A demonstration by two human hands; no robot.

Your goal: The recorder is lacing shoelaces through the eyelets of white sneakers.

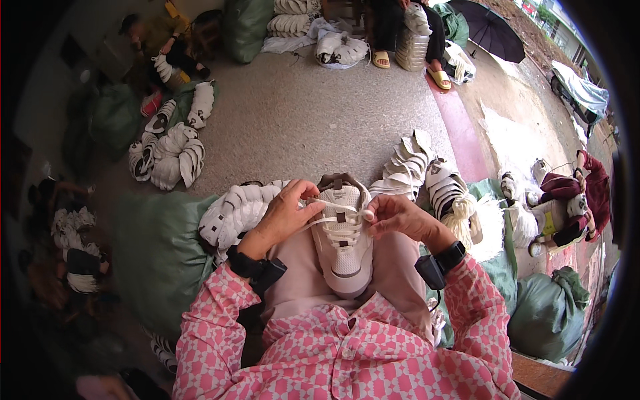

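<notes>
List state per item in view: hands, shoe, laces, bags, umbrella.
left hand: fingers pinching a lace at the shoe's left side
right hand: fingers pinching a lace at the shoe's right side
white low-top sneaker: on the lap, toe toward the person, partly laced
flat white shoelace: threaded across eyelets, untied
green woven sack: lying, full
black umbrella: open, on the ground

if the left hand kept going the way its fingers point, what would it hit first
Most likely the white shoe on the lap: the left hand points right, fingertips already at its laces. The right hand lies beyond, though depth is unclear.
</notes>
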